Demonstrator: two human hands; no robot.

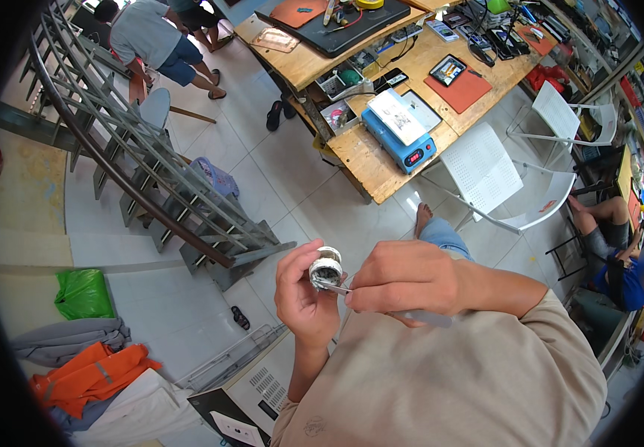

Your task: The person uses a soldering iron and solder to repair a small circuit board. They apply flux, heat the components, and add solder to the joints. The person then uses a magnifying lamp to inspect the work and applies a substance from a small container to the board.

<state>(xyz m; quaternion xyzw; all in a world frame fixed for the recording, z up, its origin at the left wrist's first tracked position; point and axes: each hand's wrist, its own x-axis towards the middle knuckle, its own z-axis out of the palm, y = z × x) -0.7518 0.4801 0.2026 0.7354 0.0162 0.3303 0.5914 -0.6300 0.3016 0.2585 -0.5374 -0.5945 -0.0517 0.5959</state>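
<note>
left hand (303,294) raised upright, fingers clamped round a small roll (326,266); right hand (404,277) pinches tweezers (331,285), tips apparently pointing left into it.

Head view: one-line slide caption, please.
Left hand holds a small round part; right hand probes it with tweezers.

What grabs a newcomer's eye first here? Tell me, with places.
At centre, the left hand holds a small round white part while the right hand puts metal tweezers to it. Behind, upper right, a blue box-shaped machine sits on a cluttered wooden bench. Orange cloth lies lower left.
</note>
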